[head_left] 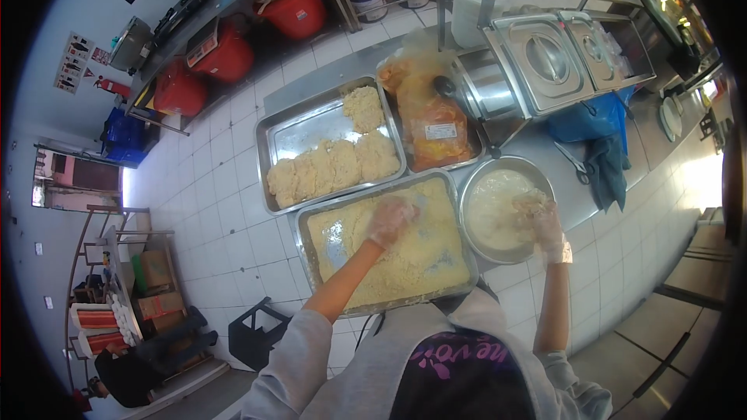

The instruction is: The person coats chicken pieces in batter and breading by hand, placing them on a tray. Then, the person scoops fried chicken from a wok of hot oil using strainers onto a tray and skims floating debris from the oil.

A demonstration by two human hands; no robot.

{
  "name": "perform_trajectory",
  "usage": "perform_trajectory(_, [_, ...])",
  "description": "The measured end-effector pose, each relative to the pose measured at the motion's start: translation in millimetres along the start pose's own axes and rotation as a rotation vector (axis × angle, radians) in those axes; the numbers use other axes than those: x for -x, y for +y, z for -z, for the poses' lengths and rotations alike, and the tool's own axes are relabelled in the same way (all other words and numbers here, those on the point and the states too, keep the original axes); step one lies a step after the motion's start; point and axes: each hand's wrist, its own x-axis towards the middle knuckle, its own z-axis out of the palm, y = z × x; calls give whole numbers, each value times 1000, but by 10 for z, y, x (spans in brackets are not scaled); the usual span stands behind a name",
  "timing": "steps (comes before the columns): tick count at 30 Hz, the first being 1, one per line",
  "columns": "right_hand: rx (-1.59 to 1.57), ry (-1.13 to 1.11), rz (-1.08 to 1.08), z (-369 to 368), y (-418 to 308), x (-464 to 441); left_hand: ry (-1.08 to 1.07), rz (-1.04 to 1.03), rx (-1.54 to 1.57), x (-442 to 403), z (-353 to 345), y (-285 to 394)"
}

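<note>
The head view shows a rectangular, shallow, silvery metal tray [303,249] directly in front of the person, filled with pale yellow, crumbly coating [428,276] that lies unevenly, heaped in some places and thin enough in others for bluish-grey metal to show through. Its long axis runs left to right across the person's front, the right end set slightly farther away. The left hand [393,220], in a translucent plastic glove, is blurred over the middle of the coating, fingers pointing forward and to the right; I cannot tell whether it grips anything. Just right of the tray sits a round, silvery metal bowl [504,257] of creamy white liquid [494,210]. The right hand [542,225], similarly gloved, is at the bowl's right side, its curled fingers smeared with wet, pale matter; whether they hold a piece is unclear. Beyond, on the steel surface [299,84], a second rectangular metal tray [299,132] carries lumpy, beige, coated pieces [334,167], mostly in a row running left to right and slanting away at the right, with more at the far right corner.
</note>
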Motion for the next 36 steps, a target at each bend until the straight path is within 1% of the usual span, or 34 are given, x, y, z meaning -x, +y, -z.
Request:
perform_trajectory(1, [-9, 2, -7, 1, 14, 15, -11, -1, -1, 6, -25, -51])
perform_trajectory(3, [-123, 87, -22, 4, 13, 120, -189, 189, 65, 59, -42, -132])
perform_trajectory(4, [-127, 84, -28, 26, 29, 133, -195, 192, 63, 103, -16, -144])
perform_trajectory(6, [100, -48, 97, 64, 44, 119, -209, 179, -104, 175, 57, -162])
perform_trajectory(7, [96, -54, 98, 22, -45, 155, -210, 182, -111, 267, 37, -148])
perform_trajectory(9, [81, -32, -1, -82, -222, 235, 409, 473, 92, 456, -27, -74])
perform_trajectory(10, [80, -39, -3, -21, -58, 150, 409, 478, 86, 420, 35, -3])
perform_trajectory(11, [315, -9, 128, 114, 234, 0, 421, 529, -251, 393, 90, 76])
perform_trajectory(12, [551, 20, 257, 107, 248, -9, 420, 572, -589, 375, 118, 142])
perform_trajectory(13, [552, 13, 248, 103, 267, 3, 411, 579, -590, 375, 94, 168])
perform_trajectory(15, [649, -22, 307, 65, 182, 13, 446, 534, -796, 300, 11, 172])
perform_trajectory(16, [657, -27, 299, 47, 162, 27, 440, 545, -791, 306, -15, 164])
perform_trajectory(18, [727, 15, 268, 12, 126, 29, 429, 703, -371, 301, -13, 125])
perform_trajectory(19, [728, 11, 265, -15, 97, 39, 426, 707, -371, 285, -2, 125])
perform_trajectory(21, [835, 41, 244, -29, 60, 82, 381, 629, -482, 265, 16, 162])
perform_trajectory(22, [835, 41, 240, 11, 149, 56, 378, 629, -481, 333, -57, 135])
perform_trajectory(24, [793, 42, 312, 89, 370, -55, 134, 550, -880, 485, -214, 24])
perform_trajectory(25, [789, 45, 324, 103, 343, -51, 145, 547, -886, 514, -228, 68])
perform_trajectory(27, [765, -5, 368, 125, 279, -12, 74, 32, -880, 573, -331, 238])
perform_trajectory(29, [743, -32, 339, 162, 271, 1, 1, 2, -406, 327, -262, 682])
perform_trajectory(30, [715, -51, 308, 175, 259, -21, 10, 7, -415, 388, -333, 746])
perform_trajectory(31, [715, -55, 321, 191, 288, -40, 21, 89, -360, 513, -410, 804])
perform_trajectory(32, [694, 0, 366, 209, 361, -40, 30, 169, -302, 608, -481, 804])
perform_trajectory(33, [675, 53, 404, 213, 409, -21, 33, 175, -305, 643, -527, 777])
perform_trajectory(34, [680, 45, 404, 167, 292, 41, 60, 169, -407, 672, -562, 764])
perform_trajectory(35, [604, -7, 371, 135, 146, 97, 88, 163, -509, 706, -596, 754])
perform_trajectory(36, [527, -55, 338, 102, 50, 137, 91, 169, -510, 702, -590, 743])
